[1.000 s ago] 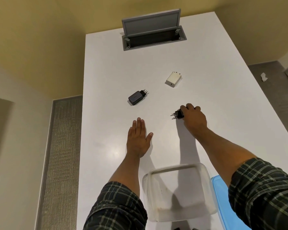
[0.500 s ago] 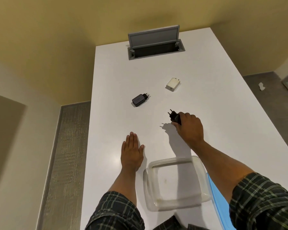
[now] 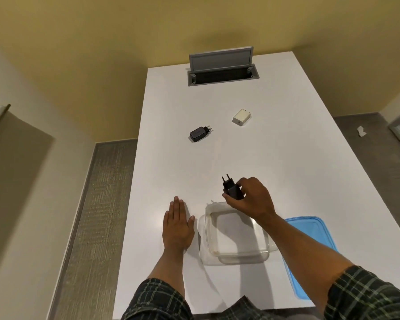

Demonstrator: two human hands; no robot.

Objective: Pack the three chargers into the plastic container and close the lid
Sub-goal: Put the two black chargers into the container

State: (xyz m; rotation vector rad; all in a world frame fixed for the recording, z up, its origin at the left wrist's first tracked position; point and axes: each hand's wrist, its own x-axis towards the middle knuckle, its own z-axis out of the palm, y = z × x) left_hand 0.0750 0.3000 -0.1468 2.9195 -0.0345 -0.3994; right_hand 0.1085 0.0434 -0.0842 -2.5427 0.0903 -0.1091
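Observation:
My right hand (image 3: 252,199) grips a black charger (image 3: 231,189) with its prongs pointing up, held just above the far rim of the clear plastic container (image 3: 208,248). The container stands open with nothing inside it. Its blue lid (image 3: 310,236) lies on the table to its right, partly hidden by my right forearm. My left hand (image 3: 177,226) rests flat on the table, fingers together, just left of the container. A second black charger (image 3: 198,133) and a white charger (image 3: 241,117) lie farther back on the white table (image 3: 286,172).
A grey cable hatch (image 3: 222,69) with its flap raised sits at the far end of the table. The table's left edge drops to grey carpet (image 3: 97,218). A small white scrap (image 3: 361,131) lies on the floor at the right.
My right hand lifted the black charger off the table and brought it back toward me, to above the container's far rim. My left hand stayed flat beside the container.

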